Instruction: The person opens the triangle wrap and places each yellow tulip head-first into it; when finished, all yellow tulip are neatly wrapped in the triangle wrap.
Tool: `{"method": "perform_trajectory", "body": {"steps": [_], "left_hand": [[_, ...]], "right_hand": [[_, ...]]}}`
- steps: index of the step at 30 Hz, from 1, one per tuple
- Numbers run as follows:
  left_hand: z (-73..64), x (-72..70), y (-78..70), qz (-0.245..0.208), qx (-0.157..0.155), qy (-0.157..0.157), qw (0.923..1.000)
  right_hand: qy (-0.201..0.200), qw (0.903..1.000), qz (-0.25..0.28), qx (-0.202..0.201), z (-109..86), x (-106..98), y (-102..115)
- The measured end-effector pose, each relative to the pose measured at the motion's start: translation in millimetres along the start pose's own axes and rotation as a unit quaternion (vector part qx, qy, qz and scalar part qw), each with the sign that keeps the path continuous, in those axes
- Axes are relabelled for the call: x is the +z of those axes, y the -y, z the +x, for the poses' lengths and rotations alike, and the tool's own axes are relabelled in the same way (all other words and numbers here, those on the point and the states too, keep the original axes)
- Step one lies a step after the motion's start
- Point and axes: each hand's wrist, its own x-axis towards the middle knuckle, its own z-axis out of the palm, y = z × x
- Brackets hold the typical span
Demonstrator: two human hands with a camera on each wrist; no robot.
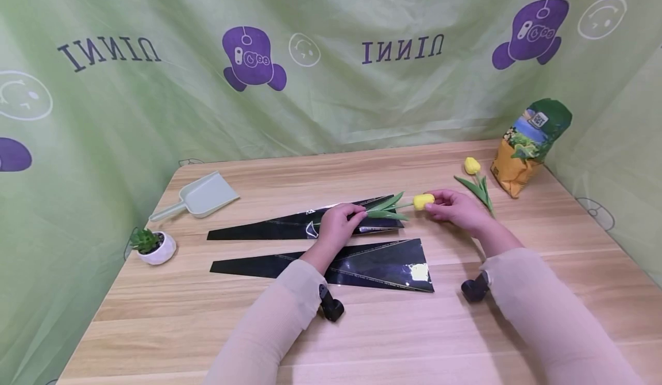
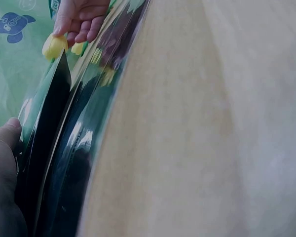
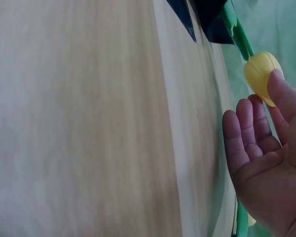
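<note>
Purple lettering that appears to read "UINNI" (image 1: pixel 107 50) stands upside down, twice, on the green cloth (image 1: pixel 331 106) behind the table, along with white outlined smiley faces (image 1: pixel 304 49). A white square label (image 1: pixel 540 120) with a dark pattern marks the colorful bag (image 1: pixel 517 166), while fine print on the black sleeves (image 1: pixel 380 264) is too small to read.

Hidden, cropped and unreadable details

The left hand (image 1: pixel 337 224) covers part of the stem of the yellow tulip (image 1: pixel 423 202); the right hand (image 1: pixel 457 208) hides the lower end of the second tulip (image 1: pixel 472 165), far right. The left arm masks the middle of the near black wrapper (image 1: pixel 385 264). Print on this and the far black wrapper (image 1: pixel 274 230) is too small to read. The left sleeve (image 1: pixel 269 327) and right sleeve (image 1: pixel 548 310) are cut off at the near edge
</note>
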Motion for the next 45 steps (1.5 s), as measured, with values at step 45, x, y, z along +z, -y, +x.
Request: {"method": "perform_trajectory", "body": {"steps": [45], "left_hand": [[0.3,1.9,-2.0,-0.007,0.005,-0.013,0.9999]], "right_hand": [[0.061,0.9906,-0.117,-0.036,32.4,58.7,28.5]]}}
